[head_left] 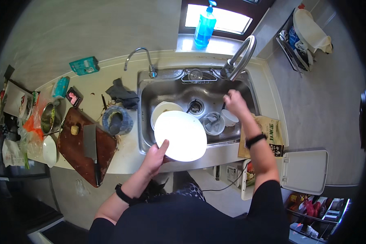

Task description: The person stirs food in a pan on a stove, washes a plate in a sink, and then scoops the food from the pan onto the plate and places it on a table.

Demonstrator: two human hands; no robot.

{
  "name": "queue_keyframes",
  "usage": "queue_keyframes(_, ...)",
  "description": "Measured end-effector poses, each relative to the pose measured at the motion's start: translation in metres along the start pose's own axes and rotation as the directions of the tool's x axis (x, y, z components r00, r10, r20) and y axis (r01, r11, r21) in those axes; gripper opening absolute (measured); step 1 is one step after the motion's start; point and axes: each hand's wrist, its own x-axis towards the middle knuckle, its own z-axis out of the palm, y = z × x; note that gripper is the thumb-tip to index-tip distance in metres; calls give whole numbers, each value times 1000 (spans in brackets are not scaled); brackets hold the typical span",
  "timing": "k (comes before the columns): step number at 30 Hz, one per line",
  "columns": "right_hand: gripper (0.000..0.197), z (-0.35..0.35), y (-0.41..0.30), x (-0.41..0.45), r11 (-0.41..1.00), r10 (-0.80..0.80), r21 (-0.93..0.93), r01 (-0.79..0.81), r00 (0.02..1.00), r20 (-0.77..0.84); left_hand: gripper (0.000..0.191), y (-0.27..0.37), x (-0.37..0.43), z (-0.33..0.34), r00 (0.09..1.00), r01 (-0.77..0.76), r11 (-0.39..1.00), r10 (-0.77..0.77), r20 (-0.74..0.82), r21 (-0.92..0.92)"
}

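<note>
My left hand (155, 157) grips the near left edge of a large white plate (181, 135), thumb on top, over the front of the steel sink (172, 88). My right hand (235, 102) is raised over the sink's right part with its fingers curled; a dark thin handle shows just below it, and whether the hand holds it I cannot tell. Beneath lie a bowl (215, 129) with a clear plastic item in it and a white cup or small bowl (230, 118). Another pale bowl (161, 106) is partly hidden behind the plate. A dark utensil lies by the drain (196, 106).
Left of the sink stand a stone mortar (126, 122) with a pestle and a brown cutting board (71, 146) bearing a cleaver (90, 141). A dark cloth (122, 91) lies behind the mortar. The curved faucet (247, 58) rises at the back right, near a blue soap bottle (205, 27).
</note>
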Motion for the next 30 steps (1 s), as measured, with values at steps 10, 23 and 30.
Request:
queue_keyframes(10,55,-7,100,122,815,116,-571,-94,993,2,67,-11,100,52,989,120,988,-109,104,-102)
queue_keyframes(23,35,-10,95,112,942,190,-277,-189,981,-24,68,-32,166,68,984,121,970,-89,157,-209)
queue_keyframes(30,72,83,6,7,997,-67,-35,72,992,110,62,-49,179,68,986,144,942,-110,124,-304)
